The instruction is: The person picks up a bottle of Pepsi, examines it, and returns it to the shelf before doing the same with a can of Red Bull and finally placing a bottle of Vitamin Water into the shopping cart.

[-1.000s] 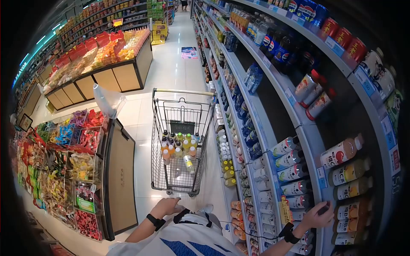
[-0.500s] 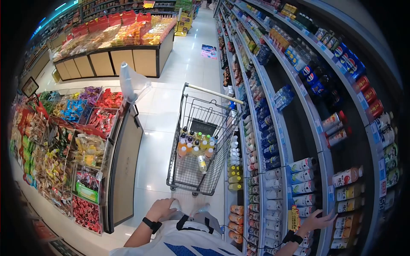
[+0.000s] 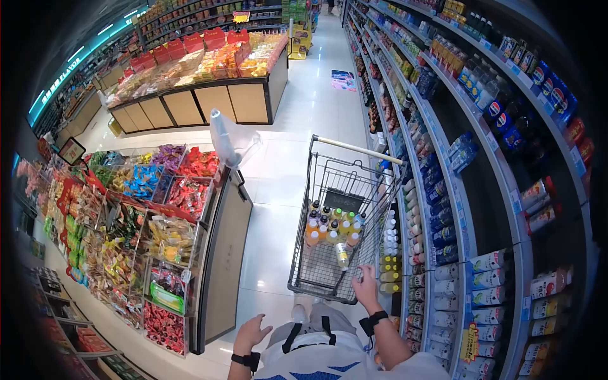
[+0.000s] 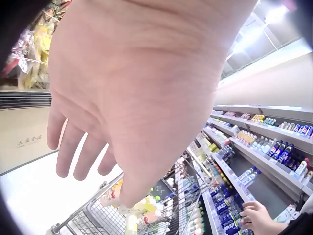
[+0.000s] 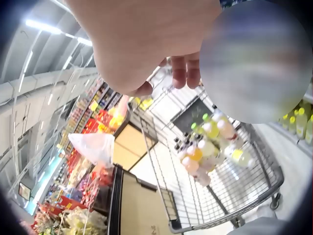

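Fingers (image 5: 179, 78) of the right hand (image 3: 365, 287) hang loosely bent, holding nothing, near the shopping cart (image 3: 316, 273); the left hand (image 3: 251, 334), relaxed, is empty. Bottles (image 3: 333, 236) stand bunched in the cart, one tilted. The cart partly blocks the aisle (image 3: 263, 259) between drink shelves (image 3: 503, 168) and a snack stand (image 3: 223, 272) with a plastic bag (image 3: 233, 140) at its corner
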Demonstrator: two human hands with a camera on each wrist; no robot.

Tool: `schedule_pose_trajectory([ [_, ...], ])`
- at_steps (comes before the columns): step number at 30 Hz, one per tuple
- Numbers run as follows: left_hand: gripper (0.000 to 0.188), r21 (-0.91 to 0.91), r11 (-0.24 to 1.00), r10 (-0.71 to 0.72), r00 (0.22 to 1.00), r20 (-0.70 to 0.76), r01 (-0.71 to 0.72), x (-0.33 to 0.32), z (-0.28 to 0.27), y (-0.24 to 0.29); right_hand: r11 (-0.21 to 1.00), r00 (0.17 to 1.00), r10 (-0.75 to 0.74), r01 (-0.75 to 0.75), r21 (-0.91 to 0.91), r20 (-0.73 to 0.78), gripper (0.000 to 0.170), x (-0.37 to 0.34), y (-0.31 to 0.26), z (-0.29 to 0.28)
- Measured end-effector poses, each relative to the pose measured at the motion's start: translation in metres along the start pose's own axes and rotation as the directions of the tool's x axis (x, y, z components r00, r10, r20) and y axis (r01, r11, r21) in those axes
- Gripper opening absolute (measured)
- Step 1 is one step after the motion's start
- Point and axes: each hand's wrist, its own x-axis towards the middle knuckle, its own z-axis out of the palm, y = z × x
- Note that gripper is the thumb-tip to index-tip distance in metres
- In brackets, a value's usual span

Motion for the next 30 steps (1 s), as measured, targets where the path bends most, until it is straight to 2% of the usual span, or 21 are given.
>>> schedule_pose_trajectory([
  [1, 0.065, -0.013, 0.996, -0.085, 0.996, 0.021, 0.085, 0.000, -0.001, -0.003, 1.000, 0.992, -0.003, 0.000, 0.021, 0.122, 0.036, 0.037, 0.024, 0.046],
  [3, 0.066, -0.102, 0.962, -0.241, 0.965, 0.104, 0.251, -0.001, 0.002, 0.002, 0.995, 0.992, 0.014, -0.026, 0.099, 0.126, 0.032, 0.070, 0.071, 0.108],
  [5, 0.065, -0.109, 0.950, -0.279, 0.953, 0.115, 0.292, 0.001, 0.019, -0.008, 0.927, 0.977, 0.210, -0.211, 0.309, 0.037, 0.030, 0.083, 0.129, 0.173],
  [6, 0.066, -0.096, 0.945, -0.297, 0.944, 0.144, 0.312, 0.003, 0.024, -0.007, 0.847, 0.915, 0.400, -0.393, 0.359, 0.058, 0.034, 0.087, 0.144, 0.192],
  [7, 0.067, -0.072, 0.936, -0.327, 0.928, 0.180, 0.344, 0.005, 0.029, -0.007, 0.883, 0.901, 0.423, -0.433, 0.182, 0.096, 0.028, 0.097, 0.145, 0.203],
  [9, 0.067, -0.166, 0.918, -0.318, 0.919, 0.232, 0.359, 0.013, 0.044, -0.004, 0.745, 0.726, 0.656, -0.667, -0.017, 0.207, 0.036, 0.118, 0.126, 0.210],
  [10, 0.063, -0.273, 0.871, -0.357, 0.907, 0.223, 0.409, 0.015, 0.044, 0.012, 0.726, 0.705, 0.672, -0.688, -0.012, 0.226, 0.036, 0.127, 0.127, 0.224],
  [11, 0.060, -0.425, 0.800, -0.371, 0.905, 0.207, 0.425, 0.016, 0.061, 0.003, 0.777, 0.755, 0.617, -0.629, -0.021, 0.224, 0.042, 0.134, 0.135, 0.238],
  [13, 0.059, -0.597, 0.668, -0.493, 0.865, 0.091, 0.444, 0.014, 0.078, 0.012, 0.862, 0.834, 0.498, -0.506, -0.029, 0.240, 0.053, 0.152, 0.135, 0.258],
  [15, 0.059, -0.696, 0.595, -0.510, 0.858, 0.059, 0.401, 0.006, 0.097, 0.017, 0.930, 0.899, 0.359, -0.366, -0.021, 0.251, 0.061, 0.182, 0.125, 0.266],
  [16, 0.046, -0.635, 0.667, -0.472, 0.881, 0.045, 0.390, 0.001, 0.103, 0.016, 0.959, 0.929, 0.278, -0.283, -0.014, 0.246, 0.062, 0.196, 0.123, 0.272],
  [17, 0.046, -0.635, 0.655, -0.501, 0.864, 0.040, 0.409, -0.004, 0.108, 0.015, 0.965, 0.936, 0.248, -0.260, 0.015, 0.251, 0.061, 0.209, 0.114, 0.274],
  [19, 0.045, -0.579, 0.658, -0.550, 0.833, 0.067, 0.481, -0.014, 0.115, 0.012, 0.963, 0.915, 0.267, -0.269, -0.038, 0.303, 0.054, 0.232, 0.113, 0.290],
  [20, 0.044, -0.584, 0.650, -0.554, 0.829, 0.073, 0.486, -0.017, 0.116, 0.011, 0.977, 0.919, 0.210, -0.213, -0.028, 0.334, 0.047, 0.239, 0.128, 0.306],
  [21, 0.046, -0.587, 0.604, -0.601, 0.792, 0.109, 0.539, -0.019, 0.112, 0.016, 0.988, 0.921, 0.147, -0.153, -0.012, 0.361, 0.042, 0.244, 0.146, 0.324],
  [24, 0.047, -0.602, 0.589, -0.637, 0.768, 0.066, 0.540, -0.009, 0.081, 0.053, 0.983, 0.937, 0.183, -0.181, -0.036, 0.299, 0.027, 0.249, 0.160, 0.346],
  [26, 0.051, -0.544, 0.573, -0.667, 0.735, 0.126, 0.613, 0.007, 0.056, 0.072, 0.982, 0.943, 0.184, -0.165, -0.091, 0.277, 0.021, 0.244, 0.156, 0.342],
  [29, 0.052, -0.565, 0.588, -0.657, 0.749, 0.083, 0.579, 0.014, 0.056, 0.061, 0.993, 0.962, 0.098, -0.079, -0.083, 0.256, 0.012, 0.225, 0.141, 0.328],
  [30, 0.052, -0.607, 0.594, -0.637, 0.769, 0.047, 0.528, 0.011, 0.068, 0.045, 0.992, 0.962, 0.122, -0.115, -0.045, 0.245, 0.012, 0.215, 0.138, 0.328],
])
